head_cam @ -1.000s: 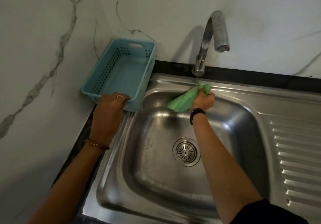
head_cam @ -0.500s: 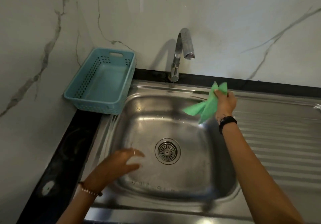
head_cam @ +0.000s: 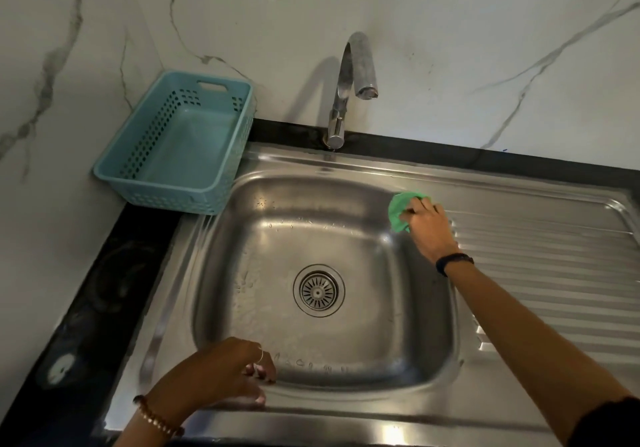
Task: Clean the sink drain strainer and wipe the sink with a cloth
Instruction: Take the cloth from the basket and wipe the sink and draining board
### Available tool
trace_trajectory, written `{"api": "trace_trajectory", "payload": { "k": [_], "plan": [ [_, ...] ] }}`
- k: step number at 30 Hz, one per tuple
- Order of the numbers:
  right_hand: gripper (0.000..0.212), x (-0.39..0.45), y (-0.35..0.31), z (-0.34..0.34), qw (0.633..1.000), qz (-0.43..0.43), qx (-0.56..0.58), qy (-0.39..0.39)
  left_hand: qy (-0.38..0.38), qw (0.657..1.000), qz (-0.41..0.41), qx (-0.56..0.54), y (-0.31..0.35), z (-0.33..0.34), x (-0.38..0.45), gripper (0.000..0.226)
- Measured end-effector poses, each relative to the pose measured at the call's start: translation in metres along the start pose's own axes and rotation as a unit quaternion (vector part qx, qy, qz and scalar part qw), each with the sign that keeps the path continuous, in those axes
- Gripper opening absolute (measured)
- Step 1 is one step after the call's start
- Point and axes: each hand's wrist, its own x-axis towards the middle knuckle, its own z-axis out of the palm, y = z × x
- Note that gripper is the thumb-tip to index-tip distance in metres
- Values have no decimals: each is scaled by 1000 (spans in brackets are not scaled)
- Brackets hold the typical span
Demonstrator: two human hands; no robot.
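A steel sink (head_cam: 346, 238) fills the middle of the view, with a round drain strainer (head_cam: 319, 290) seated in its floor. My right hand (head_cam: 427, 226) grips a bunched green cloth (head_cam: 398, 211) and presses it on the sink's back right rim corner, beside the ribbed drainboard. My left hand (head_cam: 228, 375) rests on the sink's front left rim with its fingers loosely curled over the edge, holding nothing. Water drops lie on the basin floor and walls.
A curved tap (head_cam: 349, 89) stands behind the basin. An empty teal plastic basket (head_cam: 221, 169) sits at the back left corner on the black counter (head_cam: 86, 308). The ribbed drainboard (head_cam: 554, 273) stretches to the right. Marble walls close the back and left.
My right hand has lowered the cloth from the air onto the back right rim corner. My left hand left the basket, then settled on the front left rim. The view shifted.
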Motion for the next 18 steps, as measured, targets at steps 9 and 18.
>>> {"api": "trace_trajectory", "payload": {
  "k": [9, 18],
  "plan": [
    [21, -102, -29, -24, 989, 121, 67, -45, 59, 998, 16, 29, 4, 5, -11, 46],
    [20, -215, -115, -40, 941, 270, 179, -92, 264, 964, -18, -1, 11, 33, -44, 77]
  ]
}}
